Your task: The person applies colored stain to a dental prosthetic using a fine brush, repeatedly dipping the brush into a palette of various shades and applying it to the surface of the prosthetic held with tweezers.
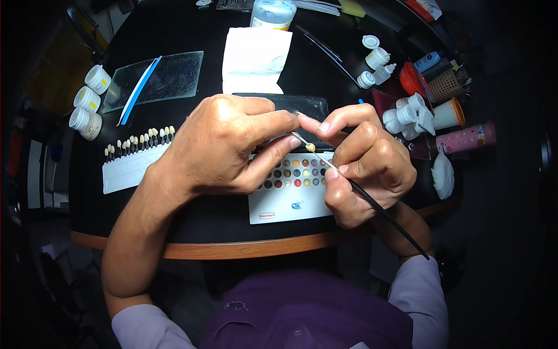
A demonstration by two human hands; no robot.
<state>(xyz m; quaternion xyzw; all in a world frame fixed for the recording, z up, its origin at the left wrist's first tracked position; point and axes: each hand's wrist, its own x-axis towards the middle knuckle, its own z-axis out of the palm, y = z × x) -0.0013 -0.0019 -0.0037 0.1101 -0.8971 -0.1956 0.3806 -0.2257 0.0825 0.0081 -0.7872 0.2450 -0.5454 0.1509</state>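
My left hand (224,142) pinches a thin metal holder (299,137) between thumb and fingers. A small cream-coloured tooth crown (311,148) sits at the holder's end. In my right hand (375,154) is a fine brush (388,218), its black handle slanting down toward my right forearm. The brush's metal shaft points up to the crown; whether its tip touches the crown I cannot tell. The right index fingertip is close to the left fingertips. Below both hands lies an opened palette (276,208) with rows of round colour wells, partly covered by my hands.
A tooth shade guide (132,171) lies left, near a glass slab (174,75) bearing a blue-and-white strip (139,90). White jars (87,99) stand at the far left. Folded paper (256,58) and a bottle (273,13) are ahead; jars (378,57) and a red bowl (411,78) stand right.
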